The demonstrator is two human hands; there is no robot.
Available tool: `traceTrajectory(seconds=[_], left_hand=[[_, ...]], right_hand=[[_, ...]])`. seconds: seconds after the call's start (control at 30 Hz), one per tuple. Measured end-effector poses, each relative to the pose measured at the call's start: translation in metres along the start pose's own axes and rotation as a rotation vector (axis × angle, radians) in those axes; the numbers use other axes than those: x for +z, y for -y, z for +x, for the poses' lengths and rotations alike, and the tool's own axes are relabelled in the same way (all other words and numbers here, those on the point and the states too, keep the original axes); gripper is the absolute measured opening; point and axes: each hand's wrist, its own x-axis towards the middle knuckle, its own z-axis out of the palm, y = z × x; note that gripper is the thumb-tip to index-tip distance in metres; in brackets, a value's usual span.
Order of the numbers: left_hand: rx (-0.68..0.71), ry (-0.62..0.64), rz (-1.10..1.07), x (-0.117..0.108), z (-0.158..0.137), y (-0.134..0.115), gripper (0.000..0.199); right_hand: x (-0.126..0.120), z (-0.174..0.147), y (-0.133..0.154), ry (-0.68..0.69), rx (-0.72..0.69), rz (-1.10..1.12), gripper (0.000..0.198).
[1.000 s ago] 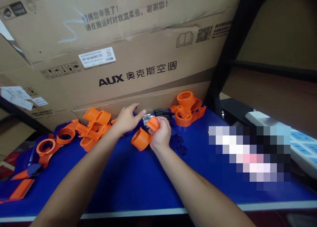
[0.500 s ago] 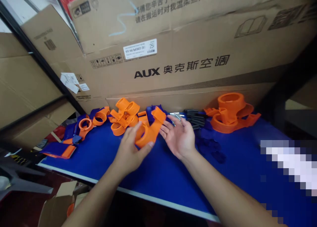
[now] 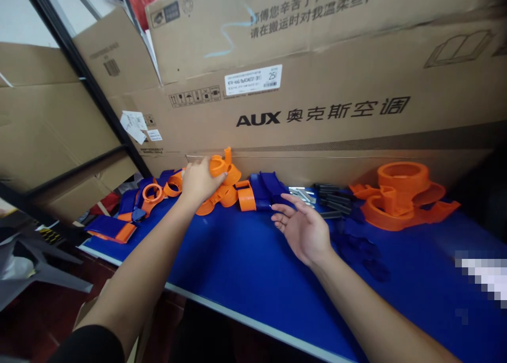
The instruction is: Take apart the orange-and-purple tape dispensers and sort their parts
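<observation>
At the pile by the carton, my left hand (image 3: 199, 180) is closed on an orange tape dispenser frame (image 3: 232, 174), thumb across its near side. Its fingertips are hidden behind the frame. More orange frames (image 3: 227, 197) lie heaped right below. My right hand (image 3: 308, 235) hovers over the table with palm turned up and fingers apart, holding nothing. Close beyond its fingertips are dark blue plastic parts (image 3: 271, 186), an orange ring piece (image 3: 247, 196) and silver metal pieces (image 3: 303, 195).
Orange-and-blue dispensers (image 3: 113, 228) line the left end of the blue table (image 3: 237, 268). Black cylinders (image 3: 335, 198), small dark blue pieces (image 3: 362, 249) and stacked orange frames (image 3: 404, 194) lie to the right. A large carton (image 3: 336, 67) walls off the back; a black rack post (image 3: 91, 93) stands left.
My left hand has carried the orange frame from mid-table, left and away from me, to the pile. My right hand stays open, roughly in place. The view has shifted left.
</observation>
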Motion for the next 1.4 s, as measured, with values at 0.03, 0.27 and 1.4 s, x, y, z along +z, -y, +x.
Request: traceTrajectory(seconds=[0.03,0.27,1.4], left_hand=[[-0.022,0.001,0.009,0.003,0.001,0.0,0.065],[-0.127,-0.05,-0.076,0.018,0.0,0.004,0.073],[-0.52,0.185,0.095,-0.025,0.05,0.153,0.045]], right_hand=[[0.0,0.0,0.0,0.004,0.001,-0.008,0.037],[0.0,0.0,-0.002,0.017,0.001,-0.089,0.035],[0.001,0.0,-0.013,0.034,0.014,-0.268,0.033]])
